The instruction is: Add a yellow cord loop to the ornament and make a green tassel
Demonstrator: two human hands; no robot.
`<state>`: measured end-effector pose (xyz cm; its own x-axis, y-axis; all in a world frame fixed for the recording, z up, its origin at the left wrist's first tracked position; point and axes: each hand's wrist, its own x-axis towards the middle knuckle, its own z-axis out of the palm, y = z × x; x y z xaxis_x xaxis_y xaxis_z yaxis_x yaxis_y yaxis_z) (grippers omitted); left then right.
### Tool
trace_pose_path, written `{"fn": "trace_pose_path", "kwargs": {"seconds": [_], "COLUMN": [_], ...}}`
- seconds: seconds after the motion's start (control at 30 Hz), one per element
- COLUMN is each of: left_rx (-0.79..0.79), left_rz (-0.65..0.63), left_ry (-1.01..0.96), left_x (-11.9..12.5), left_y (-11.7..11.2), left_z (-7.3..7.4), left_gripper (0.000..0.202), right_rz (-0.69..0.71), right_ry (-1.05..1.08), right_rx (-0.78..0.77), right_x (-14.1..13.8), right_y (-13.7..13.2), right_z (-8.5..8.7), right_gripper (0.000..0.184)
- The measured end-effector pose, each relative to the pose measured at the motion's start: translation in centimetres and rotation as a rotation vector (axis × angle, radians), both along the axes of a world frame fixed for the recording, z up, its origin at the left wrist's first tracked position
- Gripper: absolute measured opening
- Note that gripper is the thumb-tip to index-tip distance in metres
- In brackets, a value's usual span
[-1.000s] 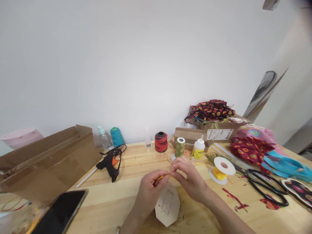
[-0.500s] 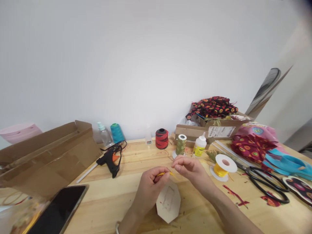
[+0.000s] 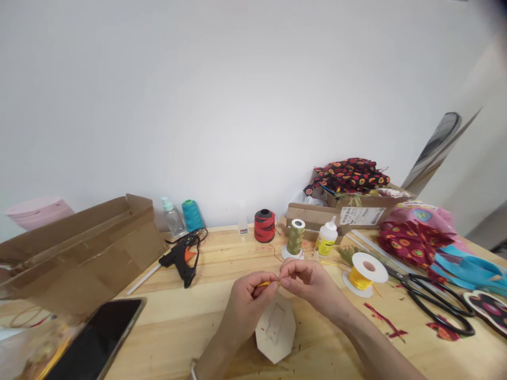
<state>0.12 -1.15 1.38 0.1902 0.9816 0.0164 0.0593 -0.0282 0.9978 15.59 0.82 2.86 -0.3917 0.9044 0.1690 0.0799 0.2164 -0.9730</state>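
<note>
Yellow cord [image 3: 263,284] runs between the fingers of my left hand [image 3: 250,298], which is closed on it in a pinch. My right hand [image 3: 308,281] is also pinched, its fingertips meeting those of my left hand at the end of the cord. What exactly lies between the two sets of fingertips is too small to make out. Below both hands is a pale, many-sided flat piece [image 3: 275,333] with faint lines on its face; my left hand hides its upper left part. A white spool of yellow cord [image 3: 361,277] stands to the right of my right hand.
At the left are a cardboard box [image 3: 99,258], a phone [image 3: 99,338] and a glue gun [image 3: 184,261]. Behind my hands stand red thread [image 3: 264,227], olive thread [image 3: 295,237] and a glue bottle [image 3: 327,237]. Black-handled scissors [image 3: 439,301] and fabric [image 3: 412,240] lie at the right.
My right hand has moved left and slightly down, so its fingertips now meet my left hand's at the yellow cord. The whole view has shifted slightly.
</note>
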Motion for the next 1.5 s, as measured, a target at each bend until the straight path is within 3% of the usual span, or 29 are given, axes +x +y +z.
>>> {"fn": "trace_pose_path", "kwargs": {"seconds": [0.13, 0.3, 0.77, 1.07, 1.5], "left_rx": [0.0, 0.008, 0.013, 0.054, 0.084], "left_rz": [-0.01, 0.002, 0.007, -0.008, -0.003], "left_ry": [-0.014, 0.006, 0.025, 0.057, 0.089], "left_x": [0.1, 0.1, 0.0, -0.3, -0.3], "left_y": [0.0, -0.1, -0.1, 0.2, 0.2], "left_z": [-0.1, 0.0, 0.0, -0.6, -0.2], "left_gripper": [0.023, 0.024, 0.025, 0.024, 0.022], "right_rz": [-0.036, -0.063, -0.072, -0.1, -0.125], "right_ry": [-0.167, -0.251, -0.265, -0.322, -0.386], "right_rx": [0.275, 0.403, 0.432, 0.543, 0.67], "right_x": [0.2, 0.1, 0.3, 0.3, 0.6], "right_y": [-0.1, -0.3, -0.3, -0.1, 0.1], "right_z": [0.6, 0.6, 1.0, 0.4, 0.1], "right_gripper": [0.008, 0.01, 0.009, 0.01, 0.01]}}
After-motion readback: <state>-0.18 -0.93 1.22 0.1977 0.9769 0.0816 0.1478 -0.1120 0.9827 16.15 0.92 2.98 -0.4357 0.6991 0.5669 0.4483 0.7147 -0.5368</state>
